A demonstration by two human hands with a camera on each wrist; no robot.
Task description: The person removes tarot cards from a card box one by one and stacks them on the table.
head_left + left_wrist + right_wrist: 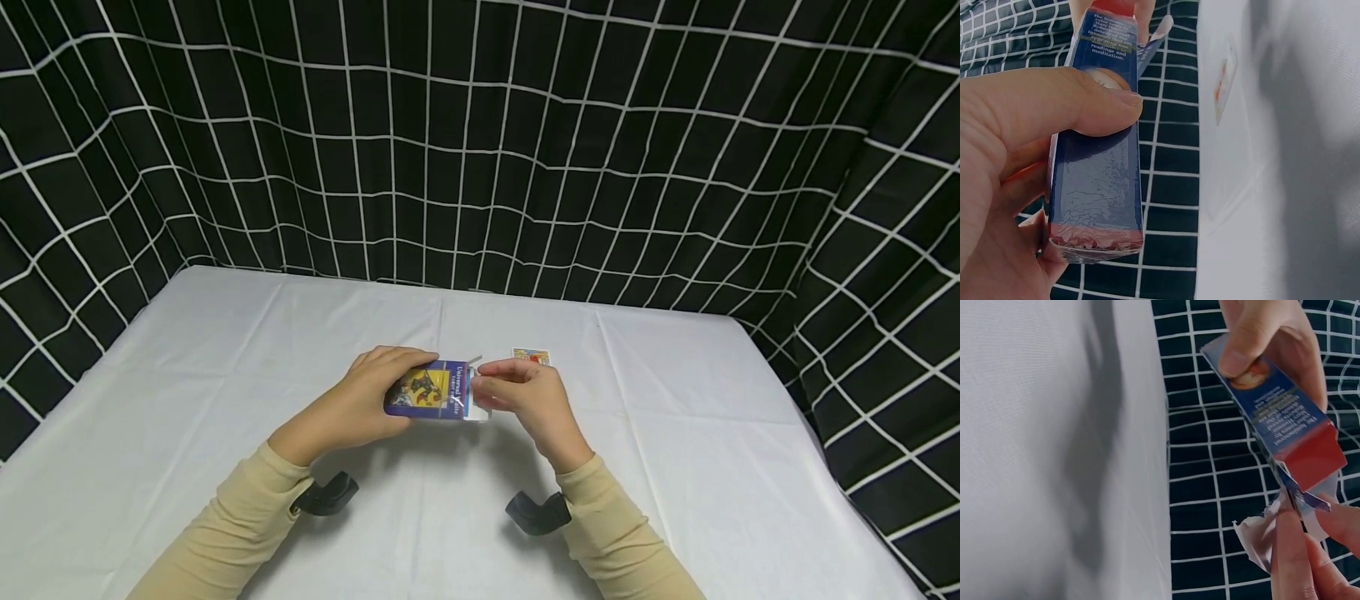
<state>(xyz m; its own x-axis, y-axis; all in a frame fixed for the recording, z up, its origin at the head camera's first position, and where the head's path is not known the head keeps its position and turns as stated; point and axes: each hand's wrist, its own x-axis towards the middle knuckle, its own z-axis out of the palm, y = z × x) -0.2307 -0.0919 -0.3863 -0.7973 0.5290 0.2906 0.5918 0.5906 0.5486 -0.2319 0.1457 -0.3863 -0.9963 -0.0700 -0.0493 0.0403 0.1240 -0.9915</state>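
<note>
A blue tarot card box (423, 392) with a yellow picture on its front is held above the white table. My left hand (367, 400) grips it from the left, the thumb (1100, 103) across the narrow printed side. At the box's right end, which has a red edge, my right hand (525, 396) pinches the flap (1297, 494) between thumb and fingers. Torn white paper (1257, 534) sticks out beside those fingertips. The inside of the box is hidden from the wrist views.
Just beyond my right hand, a small colourful card (531, 356) lies on the white tablecloth (675, 433). A black curtain (480, 150) with a white grid surrounds the table's back and sides. Black curved pieces (327, 493) stick out under both wrists.
</note>
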